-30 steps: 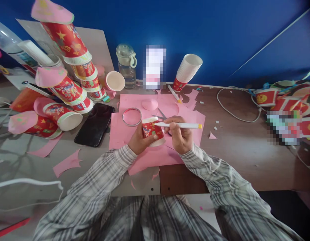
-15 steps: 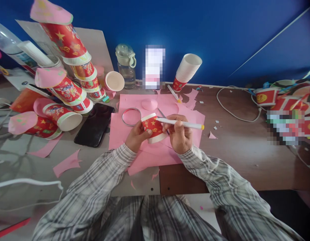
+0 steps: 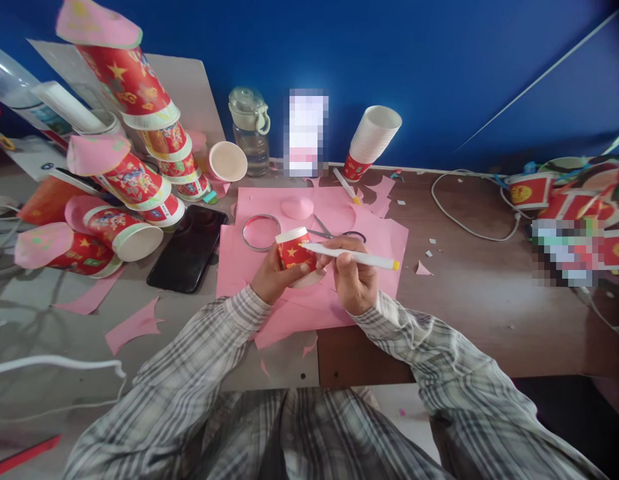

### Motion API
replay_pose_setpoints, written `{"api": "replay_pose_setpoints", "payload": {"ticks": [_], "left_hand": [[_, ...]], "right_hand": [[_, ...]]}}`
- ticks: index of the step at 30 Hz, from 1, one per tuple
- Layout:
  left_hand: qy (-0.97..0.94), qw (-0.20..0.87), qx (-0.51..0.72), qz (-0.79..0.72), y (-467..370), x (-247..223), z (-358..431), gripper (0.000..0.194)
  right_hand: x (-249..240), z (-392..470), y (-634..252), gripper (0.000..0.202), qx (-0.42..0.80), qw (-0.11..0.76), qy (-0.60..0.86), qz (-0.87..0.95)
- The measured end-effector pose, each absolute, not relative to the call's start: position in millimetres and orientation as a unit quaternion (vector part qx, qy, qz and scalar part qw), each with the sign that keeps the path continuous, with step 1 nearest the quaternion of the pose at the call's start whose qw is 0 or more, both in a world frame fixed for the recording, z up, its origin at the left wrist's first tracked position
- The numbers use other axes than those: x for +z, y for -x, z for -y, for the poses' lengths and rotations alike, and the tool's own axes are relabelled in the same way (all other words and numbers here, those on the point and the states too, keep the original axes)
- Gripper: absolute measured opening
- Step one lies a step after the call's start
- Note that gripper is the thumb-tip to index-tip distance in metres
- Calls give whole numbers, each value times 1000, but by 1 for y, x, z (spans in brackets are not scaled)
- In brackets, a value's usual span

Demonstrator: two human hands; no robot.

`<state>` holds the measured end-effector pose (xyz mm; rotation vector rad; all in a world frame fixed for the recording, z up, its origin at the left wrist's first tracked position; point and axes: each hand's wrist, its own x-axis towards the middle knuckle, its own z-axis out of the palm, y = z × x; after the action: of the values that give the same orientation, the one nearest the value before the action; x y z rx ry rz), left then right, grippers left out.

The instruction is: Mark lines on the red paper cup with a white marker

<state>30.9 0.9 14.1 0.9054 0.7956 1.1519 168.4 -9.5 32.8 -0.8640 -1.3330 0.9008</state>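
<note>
Head view. L hand [image 3: 270, 277] closed round red cup [image 3: 291, 255], thumb across the near side, fingers mostly hidden behind. Cup is up in front of wearer, over pink sheets [image 3: 234, 273] on desk [image 3: 464, 300]; tilted, narrow end up & away, wider rim low, twd wearer. R hand [image 3: 357, 283] pinches white marker [image 3: 369, 259] in a writing grip, yellow end out to R, tip at printed wall of cup; can't tell if actually touching.

Around: scissors [image 3: 325, 233] on the pink, just beyond R hand, partly hidden by it. Ring [image 3: 246, 241] flat, L of cup. Pink cone [image 3: 297, 208] beyond cup. 2nd marker [image 3: 343, 183] near foot of cup stack [image 3: 372, 137]. Phone [image 3: 187, 250] on desk, L of the sheets.

Handling (my judgmt): cup looks like paper, so v. light, thin-walled; prob. dents if squeezed mid-wall, stiffer at rim & base. Best hold: light wrap low, near wider rim, thumb opp. fingers, printed face left free. Smooth coat may slip a bit under marker pressure. Marker: light, rigid, slim, not fragile; take by barrel close to tip for control. Pink sheets: floppy, would crease or slide easily; lift by an edge.
</note>
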Motion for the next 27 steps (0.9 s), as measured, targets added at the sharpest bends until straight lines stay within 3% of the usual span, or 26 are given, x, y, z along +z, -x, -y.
{"api": "replay_pose_setpoints", "payload": {"ticks": [4,9,27], "left_hand": [[-402,675,500,-365,-30,13,0,62],[-413,680,490,-357,-30,12,1,54],[-411,681,492,-354,-30,13,1,61]], "right_hand": [[34,4,-173,26,366,605,390,590],[38,2,-176,26,327,580,397,631],[42,1,-179,25,283,553,395,677]]}}
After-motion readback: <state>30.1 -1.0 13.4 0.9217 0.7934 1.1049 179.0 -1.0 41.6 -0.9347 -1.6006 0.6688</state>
